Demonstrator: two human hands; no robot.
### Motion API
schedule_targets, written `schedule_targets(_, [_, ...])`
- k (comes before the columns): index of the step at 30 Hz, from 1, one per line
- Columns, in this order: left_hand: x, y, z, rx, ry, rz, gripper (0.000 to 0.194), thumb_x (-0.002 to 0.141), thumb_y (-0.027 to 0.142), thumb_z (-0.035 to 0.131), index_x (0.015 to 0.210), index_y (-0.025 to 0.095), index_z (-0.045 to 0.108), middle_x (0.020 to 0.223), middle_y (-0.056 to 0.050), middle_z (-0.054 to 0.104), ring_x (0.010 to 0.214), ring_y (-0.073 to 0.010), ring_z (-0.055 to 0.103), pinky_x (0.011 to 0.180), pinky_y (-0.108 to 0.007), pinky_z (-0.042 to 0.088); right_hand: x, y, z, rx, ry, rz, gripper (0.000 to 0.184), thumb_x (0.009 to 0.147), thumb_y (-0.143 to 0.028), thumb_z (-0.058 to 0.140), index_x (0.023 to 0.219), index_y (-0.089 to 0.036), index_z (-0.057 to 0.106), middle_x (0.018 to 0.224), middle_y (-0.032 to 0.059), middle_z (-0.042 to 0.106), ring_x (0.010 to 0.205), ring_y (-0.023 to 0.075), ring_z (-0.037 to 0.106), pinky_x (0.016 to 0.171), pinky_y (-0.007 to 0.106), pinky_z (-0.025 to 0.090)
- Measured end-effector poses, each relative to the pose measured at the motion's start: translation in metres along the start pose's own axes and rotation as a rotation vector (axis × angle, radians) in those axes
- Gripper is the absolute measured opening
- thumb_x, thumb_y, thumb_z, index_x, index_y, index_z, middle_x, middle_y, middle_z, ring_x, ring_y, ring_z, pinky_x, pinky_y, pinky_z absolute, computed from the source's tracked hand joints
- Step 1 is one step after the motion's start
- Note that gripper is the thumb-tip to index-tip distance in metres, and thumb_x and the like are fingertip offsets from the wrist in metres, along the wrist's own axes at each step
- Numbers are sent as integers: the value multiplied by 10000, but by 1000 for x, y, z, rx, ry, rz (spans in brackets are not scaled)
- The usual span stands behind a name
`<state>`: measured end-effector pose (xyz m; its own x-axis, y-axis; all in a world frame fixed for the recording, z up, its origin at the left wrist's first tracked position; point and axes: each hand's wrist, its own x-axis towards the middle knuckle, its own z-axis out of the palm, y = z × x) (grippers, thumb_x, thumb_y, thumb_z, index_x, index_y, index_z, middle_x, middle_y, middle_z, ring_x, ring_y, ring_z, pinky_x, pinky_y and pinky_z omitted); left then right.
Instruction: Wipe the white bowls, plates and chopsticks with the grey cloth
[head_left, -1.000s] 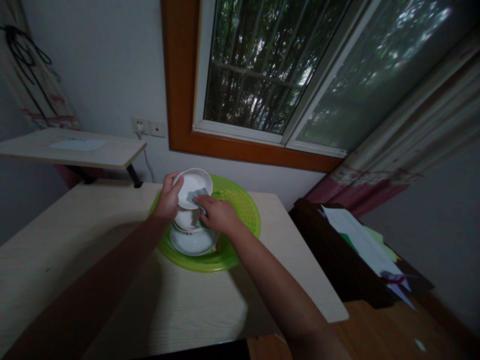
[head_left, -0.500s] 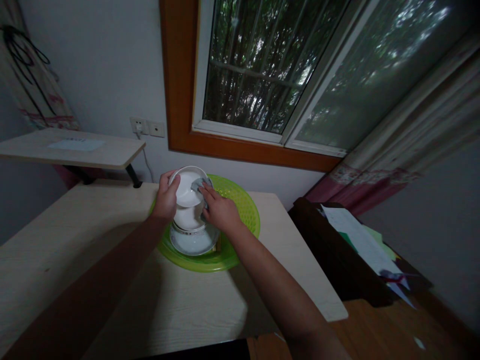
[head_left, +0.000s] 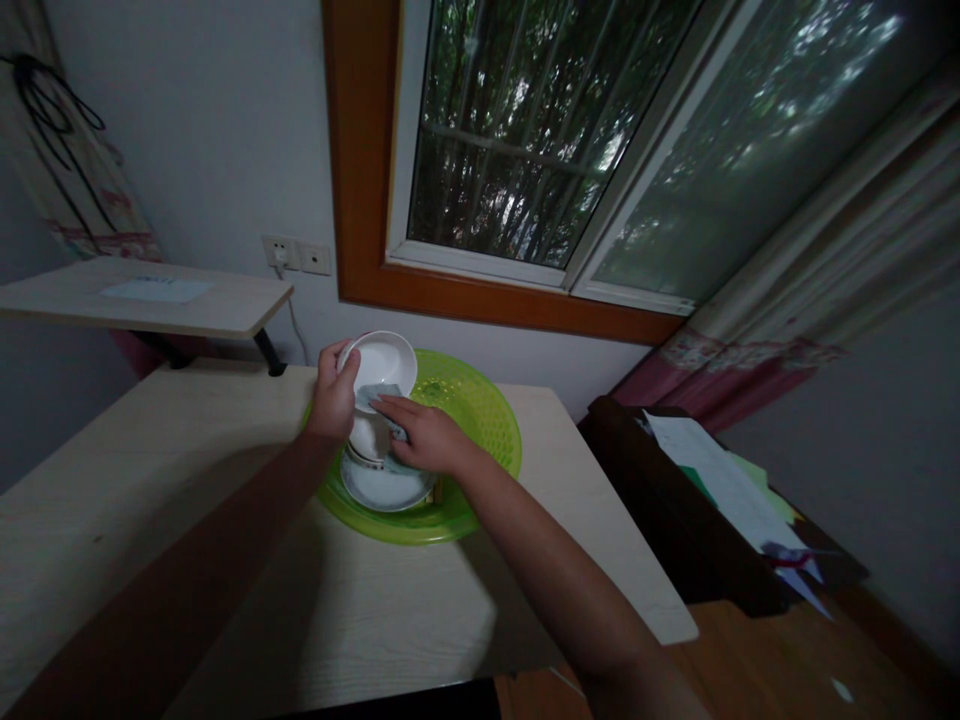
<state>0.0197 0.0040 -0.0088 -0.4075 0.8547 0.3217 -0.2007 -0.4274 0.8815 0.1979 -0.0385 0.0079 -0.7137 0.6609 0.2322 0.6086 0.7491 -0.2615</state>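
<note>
My left hand (head_left: 333, 397) grips the left rim of a small white bowl (head_left: 387, 362), tilted up over a round green basin (head_left: 480, 420). My right hand (head_left: 420, 438) presses a grey cloth (head_left: 373, 395) against the bowl's inner lower edge, fingers closed on the cloth. Below the hands, more white dishes (head_left: 382, 484) are stacked inside the basin; a smaller white bowl sits on a wider one. The basin rests on a pale wooden table (head_left: 225, 560).
A raised side shelf (head_left: 142, 295) with a sheet of paper stands at the left. Wall sockets (head_left: 296, 255) and a window are behind the table. A dark cabinet (head_left: 675, 500) with papers sits to the right; a curtain hangs beyond it.
My right hand and the cloth slid from the bowl's upper right side down to its lower left edge. The bowl stays held in my left hand.
</note>
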Motion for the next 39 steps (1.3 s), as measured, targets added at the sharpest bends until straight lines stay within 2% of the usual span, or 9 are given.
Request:
schedule_targets(4, [0, 0, -1, 14, -16, 18, 332, 867, 473, 634, 1101, 252, 553, 1135, -49, 640, 1088, -222, 618, 950, -352, 504, 0, -2, 0, 76, 6, -89, 697, 871, -252, 520, 1543, -264, 336, 1601, 44, 376, 1432, 207, 423, 1123, 398, 434])
schedule_targets(11, [0, -3, -1, 31, -9, 9, 357, 874, 496, 627, 1117, 243, 559, 1143, -58, 635, 1083, -230, 616, 939, -360, 509, -1, -1, 0, 81, 6, -107, 685, 877, -262, 512, 1539, -225, 342, 1604, 52, 370, 1440, 191, 409, 1139, 364, 421])
schedule_targets(22, [5, -11, -2, 41, 10, 27, 355, 865, 500, 629, 1118, 259, 566, 1164, -49, 628, 1094, -220, 606, 957, -354, 490, 0, -1, -1, 4, -14, -31, 669, 880, -248, 500, 1532, -270, 356, 1597, 38, 384, 1405, 218, 457, 1085, 412, 479])
schedule_targets(34, [3, -9, -1, 14, -6, 22, 351, 867, 492, 630, 1117, 252, 572, 1146, -58, 639, 1082, -237, 620, 938, -375, 508, 0, -2, -1, -81, -8, 17, 637, 908, -274, 498, 1530, -266, 363, 1586, 49, 401, 1357, 229, 507, 1049, 386, 500])
schedule_targets(39, [3, -10, -1, 54, -12, 41, 342, 875, 491, 624, 1124, 261, 581, 1171, -57, 633, 1105, -235, 608, 952, -369, 496, -1, -10, -6, -143, -42, 48, 702, 920, -295, 510, 1571, -325, 248, 1592, 49, 388, 1277, 264, 569, 979, 406, 545])
